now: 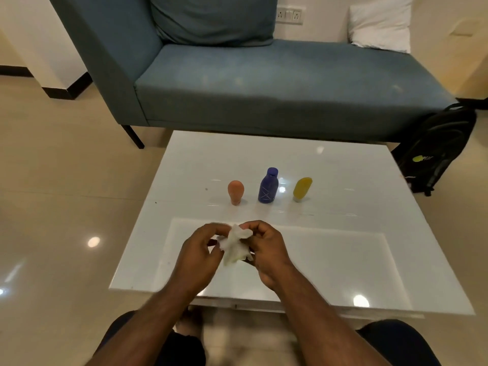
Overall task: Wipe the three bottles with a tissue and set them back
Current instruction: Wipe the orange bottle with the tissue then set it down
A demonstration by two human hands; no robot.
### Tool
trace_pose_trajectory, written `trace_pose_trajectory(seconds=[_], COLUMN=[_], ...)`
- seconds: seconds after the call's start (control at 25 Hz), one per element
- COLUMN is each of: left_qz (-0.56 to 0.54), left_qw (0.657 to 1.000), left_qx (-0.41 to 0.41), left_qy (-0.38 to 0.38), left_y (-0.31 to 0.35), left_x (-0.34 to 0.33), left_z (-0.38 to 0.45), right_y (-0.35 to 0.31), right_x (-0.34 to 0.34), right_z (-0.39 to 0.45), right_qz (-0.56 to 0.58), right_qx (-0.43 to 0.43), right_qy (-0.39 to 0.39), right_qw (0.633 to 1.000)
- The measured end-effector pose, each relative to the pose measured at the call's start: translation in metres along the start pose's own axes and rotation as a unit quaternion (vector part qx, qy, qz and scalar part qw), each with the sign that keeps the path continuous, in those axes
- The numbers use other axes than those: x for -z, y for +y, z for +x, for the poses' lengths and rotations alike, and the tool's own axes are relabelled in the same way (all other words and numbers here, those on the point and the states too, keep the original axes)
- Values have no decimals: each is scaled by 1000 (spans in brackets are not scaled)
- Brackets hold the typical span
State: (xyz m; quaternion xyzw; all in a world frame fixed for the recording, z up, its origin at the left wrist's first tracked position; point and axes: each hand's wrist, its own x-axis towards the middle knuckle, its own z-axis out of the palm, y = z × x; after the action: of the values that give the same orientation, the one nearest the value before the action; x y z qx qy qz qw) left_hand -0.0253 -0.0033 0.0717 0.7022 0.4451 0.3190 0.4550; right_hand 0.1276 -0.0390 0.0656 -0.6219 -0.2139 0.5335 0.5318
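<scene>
**A:** Which way do the bottles stand?

**B:** All three have their long axes upright on the white table (343,180), in a row across it. The blue bottle (268,185) is the landmark: cap up, broad base down. Left of it is the orange bottle (235,192), which stands on its narrow end with the rounded bulb on top. Right of the blue bottle is the yellow bottle (302,189), also wide end up on a pale cap, and it leans a little to the right, though the wide lens may cause that.

**A:** How do they look?

**B:** The blue one is the tallest, with thin pale crossing lines on its lower body. The orange one is matte and plain. The yellow one is flattish and glossy.

**A:** And the tissue?

**B:** The tissue (236,245) is white and crumpled, a ragged wad longer top to bottom than across, held in front of the blue bottle, nearer the person and above the table's near half.

**A:** The grip?

**B:** The left hand (198,256) has curled fingers pinching the wad's left side. The right hand (266,249) pinches its upper right part between thumb and bent fingers. Neither hand touches a bottle.

**A:** Anything behind?

**B:** A blue-grey sofa (264,83) beyond the blue bottle, and a black backpack (435,146) far right of it on the floor.
</scene>
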Motion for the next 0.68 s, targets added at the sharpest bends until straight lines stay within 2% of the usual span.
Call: trace_pose_trajectory(seconds=[0.08, 0.12, 0.2, 0.28, 0.32, 0.4, 0.48, 0.68], left_qz=[-27, -71, -215, -320, -323, -261, -211, -152], left_qw=[999, 995, 963, 920, 916, 940, 958, 974], left_qx=[7, 46, 150, 223, 237, 218, 193, 161], left_qy=[32, 48, 65, 39, 20, 2, 20, 54], left_y=[14, 23, 46, 66, 71, 78, 81, 85], left_x=[-4, -6, -8, -8, -8, -9, -12, -17], left_z=[-21, -30, -47, -59, -63, -73, -82, -99], right_y=[-9, -14, -20, -25, -26, -28, -28, -27], right_x=[6, 9, 14, 17, 18, 23, 29, 44], right_z=[-28, -40, -63, -81, -89, -106, -119, -142], right_qz=[33, 37, 28, 3, -9, -27, -35, 120], right_qx=[22, 36, 69, 106, 117, 136, 138, 16], right_qy=[-4, -2, 0, 2, 3, 0, -14, -42], right_qw=[999, 999, 997, 994, 993, 990, 990, 992])
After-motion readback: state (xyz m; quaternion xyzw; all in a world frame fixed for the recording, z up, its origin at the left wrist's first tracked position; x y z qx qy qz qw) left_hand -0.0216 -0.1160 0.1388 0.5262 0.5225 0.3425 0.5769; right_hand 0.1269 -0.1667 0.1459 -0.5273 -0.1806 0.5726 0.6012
